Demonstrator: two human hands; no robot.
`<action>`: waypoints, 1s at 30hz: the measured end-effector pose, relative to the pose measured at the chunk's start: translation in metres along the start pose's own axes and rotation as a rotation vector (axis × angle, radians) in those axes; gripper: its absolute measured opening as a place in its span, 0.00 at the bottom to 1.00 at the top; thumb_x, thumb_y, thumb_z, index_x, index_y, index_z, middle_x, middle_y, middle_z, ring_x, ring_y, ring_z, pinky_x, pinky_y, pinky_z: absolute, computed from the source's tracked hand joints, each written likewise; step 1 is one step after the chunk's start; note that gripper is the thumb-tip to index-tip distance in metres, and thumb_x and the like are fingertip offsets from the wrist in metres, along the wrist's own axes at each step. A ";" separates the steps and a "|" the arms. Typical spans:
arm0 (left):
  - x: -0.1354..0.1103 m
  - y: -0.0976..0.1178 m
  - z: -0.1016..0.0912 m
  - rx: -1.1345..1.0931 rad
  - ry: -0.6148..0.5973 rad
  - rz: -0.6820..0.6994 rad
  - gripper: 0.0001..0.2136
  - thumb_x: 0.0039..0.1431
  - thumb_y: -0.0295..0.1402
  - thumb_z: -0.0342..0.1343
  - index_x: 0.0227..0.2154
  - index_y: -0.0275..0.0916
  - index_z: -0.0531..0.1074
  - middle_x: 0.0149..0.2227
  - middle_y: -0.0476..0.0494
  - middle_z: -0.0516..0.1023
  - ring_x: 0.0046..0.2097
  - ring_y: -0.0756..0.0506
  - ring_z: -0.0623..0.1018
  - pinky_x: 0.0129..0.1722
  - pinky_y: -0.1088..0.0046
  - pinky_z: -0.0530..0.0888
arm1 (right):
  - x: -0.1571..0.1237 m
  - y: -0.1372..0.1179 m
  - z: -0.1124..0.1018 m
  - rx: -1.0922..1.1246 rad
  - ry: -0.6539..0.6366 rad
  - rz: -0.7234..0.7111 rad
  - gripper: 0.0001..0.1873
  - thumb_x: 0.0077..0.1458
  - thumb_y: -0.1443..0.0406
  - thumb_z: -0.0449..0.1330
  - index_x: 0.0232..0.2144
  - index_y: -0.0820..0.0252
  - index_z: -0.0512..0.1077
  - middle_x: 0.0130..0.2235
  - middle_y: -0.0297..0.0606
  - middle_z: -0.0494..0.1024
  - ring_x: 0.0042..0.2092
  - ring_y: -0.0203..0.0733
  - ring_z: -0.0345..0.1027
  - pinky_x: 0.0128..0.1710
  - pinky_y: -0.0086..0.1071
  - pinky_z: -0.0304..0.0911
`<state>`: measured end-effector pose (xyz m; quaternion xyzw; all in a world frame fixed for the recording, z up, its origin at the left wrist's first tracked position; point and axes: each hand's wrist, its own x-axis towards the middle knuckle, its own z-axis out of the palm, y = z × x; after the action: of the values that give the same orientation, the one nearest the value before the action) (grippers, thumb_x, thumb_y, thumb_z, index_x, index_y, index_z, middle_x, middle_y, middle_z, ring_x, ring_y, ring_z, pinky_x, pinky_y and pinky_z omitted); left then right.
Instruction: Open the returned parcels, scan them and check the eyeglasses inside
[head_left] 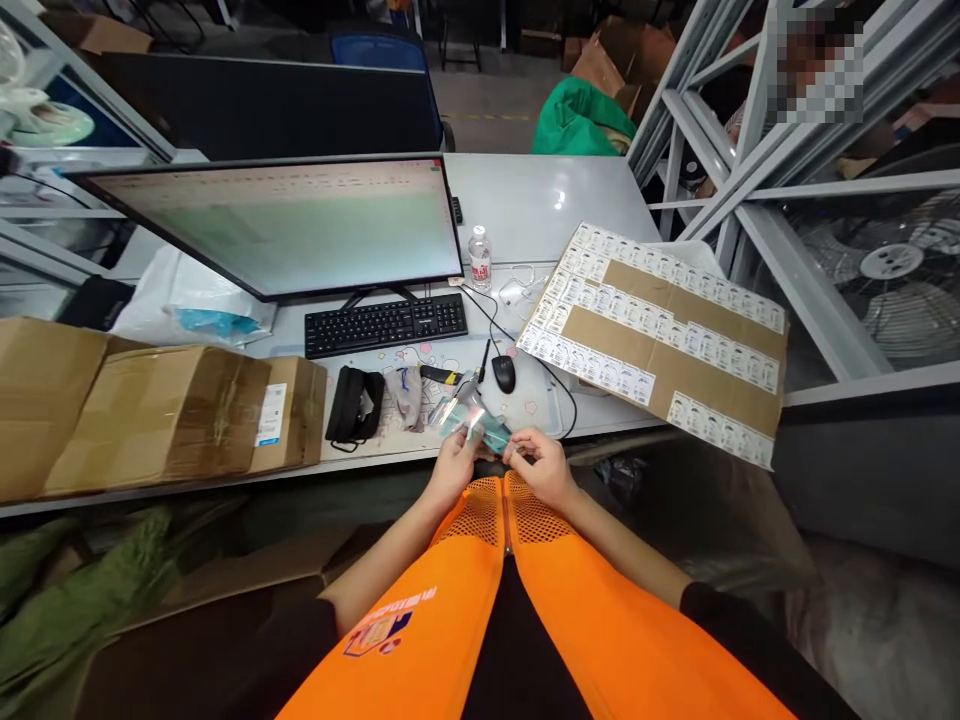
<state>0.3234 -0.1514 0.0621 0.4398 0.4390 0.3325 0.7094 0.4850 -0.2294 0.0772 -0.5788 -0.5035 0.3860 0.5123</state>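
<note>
Both hands meet at the desk's front edge, close to my body. My left hand [455,465] pinches a shiny clear and teal plastic packet [493,433] by its near left side. On the packet's right end, the closed fingertips of my right hand [543,466] grip the same plastic. What the packet contains cannot be made out. Just beyond it lie a black computer mouse [504,374] and a yellow-and-black utility knife [440,375]. A greyish plastic bag [406,396] and a black zip pouch [355,405] lie to the left.
A black keyboard [385,325] sits below a large monitor [300,230]. A plastic bottle [480,259] stands behind the mouse. Cardboard boxes [150,420] line the desk's left side. At right, a cardboard sheet covered with labels [660,335] overhangs the front edge. Cables curve around the mouse.
</note>
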 end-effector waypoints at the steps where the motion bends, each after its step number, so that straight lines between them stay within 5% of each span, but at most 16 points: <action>1: -0.002 -0.003 0.003 -0.017 -0.009 0.001 0.25 0.57 0.60 0.63 0.31 0.38 0.72 0.26 0.47 0.76 0.29 0.46 0.74 0.33 0.70 0.73 | -0.003 -0.001 -0.002 0.005 -0.008 -0.011 0.06 0.61 0.60 0.63 0.37 0.56 0.73 0.33 0.37 0.83 0.34 0.41 0.79 0.38 0.33 0.74; 10: -0.021 -0.005 0.025 -0.009 0.019 0.054 0.20 0.62 0.52 0.61 0.30 0.38 0.73 0.27 0.48 0.76 0.30 0.47 0.74 0.33 0.72 0.72 | -0.015 0.000 -0.009 0.017 -0.037 -0.042 0.10 0.61 0.56 0.65 0.34 0.57 0.74 0.32 0.37 0.83 0.34 0.42 0.80 0.36 0.33 0.75; 16: -0.032 -0.004 0.035 -0.066 -0.021 0.011 0.11 0.53 0.40 0.67 0.33 0.37 0.77 0.29 0.47 0.78 0.32 0.47 0.77 0.36 0.71 0.76 | -0.017 -0.001 -0.009 0.037 -0.045 -0.039 0.12 0.59 0.54 0.66 0.32 0.56 0.75 0.31 0.36 0.82 0.32 0.43 0.80 0.35 0.34 0.76; 30: -0.043 -0.014 0.035 -0.149 0.062 -0.039 0.16 0.49 0.43 0.71 0.31 0.36 0.75 0.30 0.46 0.79 0.31 0.47 0.78 0.33 0.71 0.77 | -0.018 0.002 -0.005 -0.035 -0.072 -0.097 0.12 0.57 0.55 0.67 0.32 0.58 0.77 0.29 0.34 0.80 0.27 0.36 0.69 0.30 0.30 0.68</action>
<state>0.3400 -0.2060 0.0713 0.3667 0.4433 0.3639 0.7325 0.4869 -0.2480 0.0750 -0.5484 -0.5557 0.3724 0.5019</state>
